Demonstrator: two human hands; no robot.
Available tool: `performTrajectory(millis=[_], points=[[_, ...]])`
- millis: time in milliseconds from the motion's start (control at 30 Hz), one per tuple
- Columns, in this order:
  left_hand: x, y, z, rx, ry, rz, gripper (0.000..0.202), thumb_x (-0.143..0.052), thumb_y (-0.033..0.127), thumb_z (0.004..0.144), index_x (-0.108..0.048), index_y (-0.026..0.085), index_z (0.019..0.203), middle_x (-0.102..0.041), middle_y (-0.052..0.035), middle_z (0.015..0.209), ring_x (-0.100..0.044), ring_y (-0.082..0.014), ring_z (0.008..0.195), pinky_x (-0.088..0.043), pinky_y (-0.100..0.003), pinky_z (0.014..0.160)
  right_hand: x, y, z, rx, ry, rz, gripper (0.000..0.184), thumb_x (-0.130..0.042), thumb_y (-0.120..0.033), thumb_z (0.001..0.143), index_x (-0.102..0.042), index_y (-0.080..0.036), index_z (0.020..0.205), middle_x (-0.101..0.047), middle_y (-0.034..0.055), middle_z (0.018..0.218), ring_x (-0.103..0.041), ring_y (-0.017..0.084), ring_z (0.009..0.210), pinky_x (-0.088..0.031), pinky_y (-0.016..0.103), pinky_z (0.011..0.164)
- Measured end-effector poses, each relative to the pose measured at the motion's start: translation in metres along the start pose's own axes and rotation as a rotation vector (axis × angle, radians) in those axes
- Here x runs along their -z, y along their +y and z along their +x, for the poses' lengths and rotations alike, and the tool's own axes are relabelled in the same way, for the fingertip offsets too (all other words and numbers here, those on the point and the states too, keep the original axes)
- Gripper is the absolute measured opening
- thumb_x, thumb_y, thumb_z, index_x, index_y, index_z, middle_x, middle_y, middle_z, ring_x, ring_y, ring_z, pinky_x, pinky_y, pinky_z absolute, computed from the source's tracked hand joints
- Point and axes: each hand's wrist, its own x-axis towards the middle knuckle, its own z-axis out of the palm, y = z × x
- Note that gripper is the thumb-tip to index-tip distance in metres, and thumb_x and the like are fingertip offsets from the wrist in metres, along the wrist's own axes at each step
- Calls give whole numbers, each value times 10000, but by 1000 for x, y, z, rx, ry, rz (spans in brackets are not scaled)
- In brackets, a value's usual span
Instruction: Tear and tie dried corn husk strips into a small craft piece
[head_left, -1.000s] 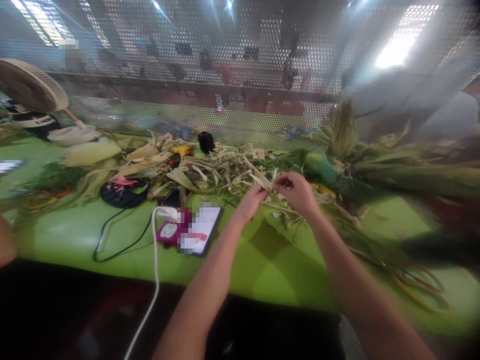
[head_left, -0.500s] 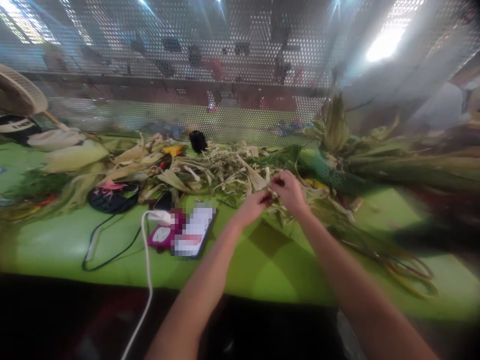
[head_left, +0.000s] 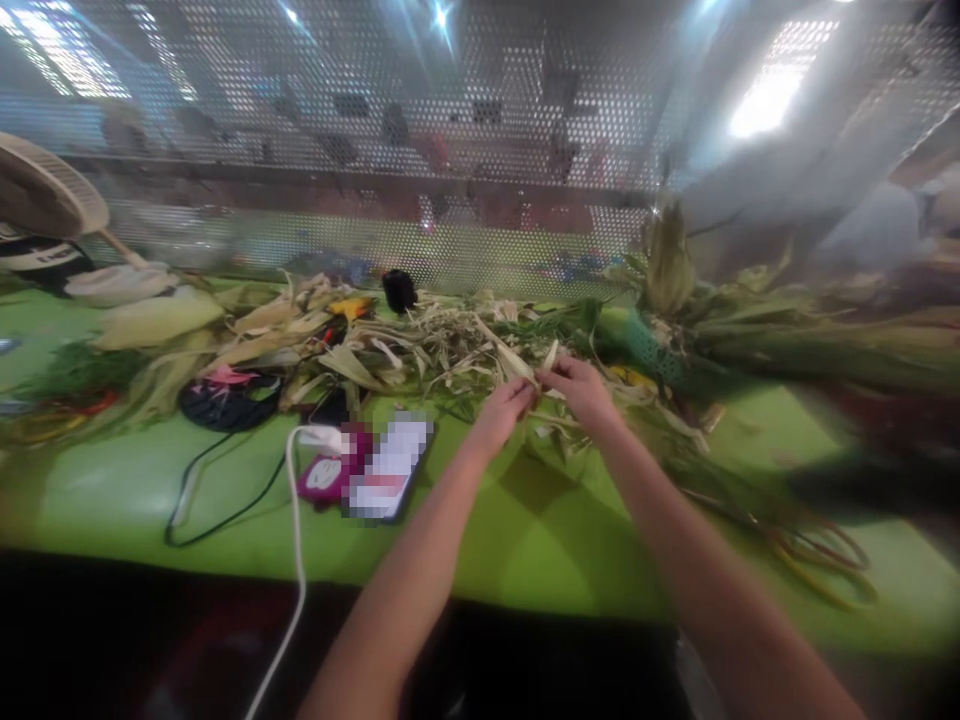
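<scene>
My left hand and my right hand meet above the front of a heap of dried corn husks on the green table. Both hands are closed, fingertips pinched close together on a pale strip of corn husk, whose end sticks up between them. Another broad husk leaf slants down toward my left fingertips; whether it is held or lies behind them I cannot tell. My fingers partly cover the strip.
Left of my arms lie a phone, a purple box and a white cable. A black coil sits farther left. Green stalks spread at right, above yellow-handled scissors. Behind stands a perforated metal screen.
My hands have drawn closer together, the left turning slightly upward and the right dropping a little. The husk end between them stands higher now. The view has shifted slightly.
</scene>
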Motion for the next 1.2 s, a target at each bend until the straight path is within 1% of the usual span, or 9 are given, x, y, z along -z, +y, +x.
performTrajectory(millis=[133,200,333,433,567,800,933,1100,1200], points=[[0,0,0,17,-25,-49,302,-685,436,804,-640,150,892,-551,19,722,-469,-102,682,-374,-228,693,0,0,1,28,125,46,376,-734,-544,651,-585,-199,648,-565,-20,634,-491,137,626,-395,278,628],[0,1,0,38,-14,-72,301,-698,431,793,-641,151,887,-555,22,711,-480,-102,681,-382,-226,697,3,0,1,23,122,23,376,-722,-553,671,-596,-198,659,-576,-15,642,-498,140,630,-398,278,630],[1,3,0,61,30,-238,282,-696,397,798,-649,174,964,-606,13,771,-533,-109,706,-414,-231,716,12,-3,1,-12,-26,-35,389,-683,-575,728,-662,-188,761,-639,5,705,-541,150,673,-409,277,660],[2,5,0,87,79,-325,258,-702,375,792,-641,184,953,-621,13,769,-553,-110,687,-438,-241,713,15,-4,0,-7,-135,-105,364,-739,-526,695,-679,-172,757,-628,-2,679,-522,140,655,-389,270,642],[4,6,0,133,143,-276,268,-724,397,763,-632,172,876,-587,24,683,-532,-99,615,-429,-234,646,14,-4,0,35,-153,-133,299,-758,-453,663,-679,-170,720,-616,-12,646,-505,135,633,-384,272,633],[5,11,-1,193,93,-225,310,-757,408,718,-653,142,836,-572,17,637,-499,-82,544,-373,-214,532,19,-5,1,63,-28,-163,220,-726,-396,681,-682,-181,700,-625,-13,642,-518,146,644,-400,282,658],[8,6,0,159,102,-240,334,-751,405,730,-669,146,925,-620,6,701,-554,-93,599,-427,-220,598,21,-5,1,12,-117,-184,233,-740,-418,682,-721,-188,719,-642,-4,649,-544,157,649,-407,289,665],[8,2,0,155,47,-237,294,-720,359,749,-673,151,952,-680,-21,834,-623,-129,740,-479,-254,738,16,-5,0,-8,-152,-78,315,-712,-500,727,-758,-204,826,-716,23,830,-615,191,799,-448,315,778],[6,4,-1,160,22,-191,258,-709,339,751,-677,146,919,-671,-20,805,-606,-131,728,-462,-250,723,8,-5,-1,-34,-136,63,311,-773,-484,652,-723,-197,759,-682,5,737,-592,169,725,-457,306,739]])
